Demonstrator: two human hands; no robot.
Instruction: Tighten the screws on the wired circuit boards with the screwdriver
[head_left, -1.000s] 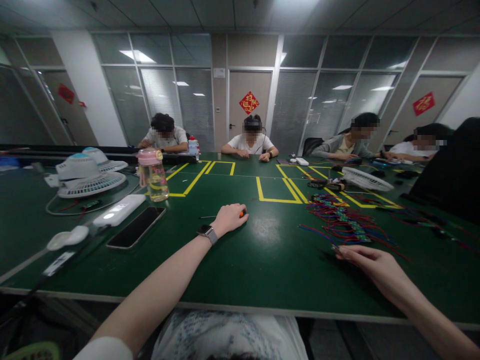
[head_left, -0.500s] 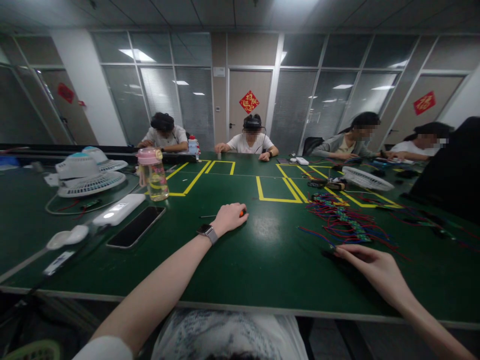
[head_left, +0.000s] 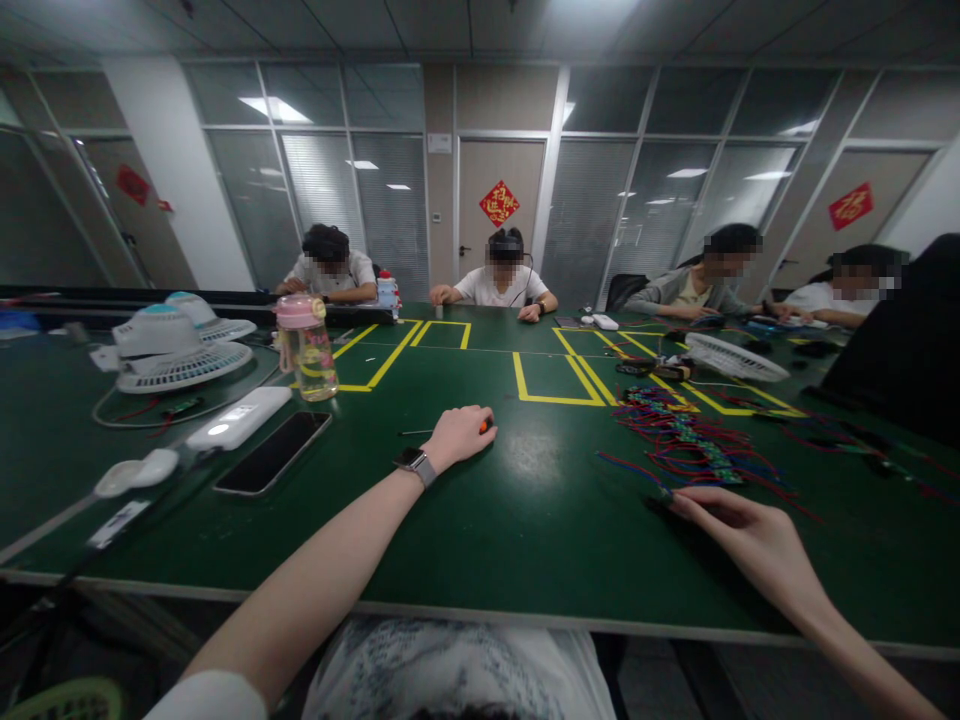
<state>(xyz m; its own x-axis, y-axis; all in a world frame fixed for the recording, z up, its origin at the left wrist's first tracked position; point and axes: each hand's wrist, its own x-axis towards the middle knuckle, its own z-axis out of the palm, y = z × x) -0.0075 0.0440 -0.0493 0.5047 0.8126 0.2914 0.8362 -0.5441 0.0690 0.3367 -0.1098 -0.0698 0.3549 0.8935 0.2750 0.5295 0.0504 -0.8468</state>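
Note:
My left hand (head_left: 459, 438), with a watch on its wrist, rests on the green tabletop, closed over a screwdriver. The screwdriver's orange and black handle end (head_left: 486, 426) shows by the fingers, and its thin shaft sticks out to the left. On the right, my right hand (head_left: 739, 525) pinches a small circuit board (head_left: 664, 494) between thumb and fingertips, just at or above the table. Red and blue wires (head_left: 626, 466) trail from this board to the upper left. Beyond that hand lies a row of similar wired circuit boards (head_left: 686, 435).
A phone (head_left: 274, 455), a white power strip (head_left: 238, 418), a pink-lidded bottle (head_left: 307, 350) and white fans (head_left: 184, 350) stand at left. Yellow tape outlines (head_left: 559, 400) mark the table (head_left: 480, 540). A round white fan part (head_left: 735, 357) lies at right. Several people sit across.
Hardly anything differs. My right hand and the circuit board have shifted very slightly; my left hand stays where it was.

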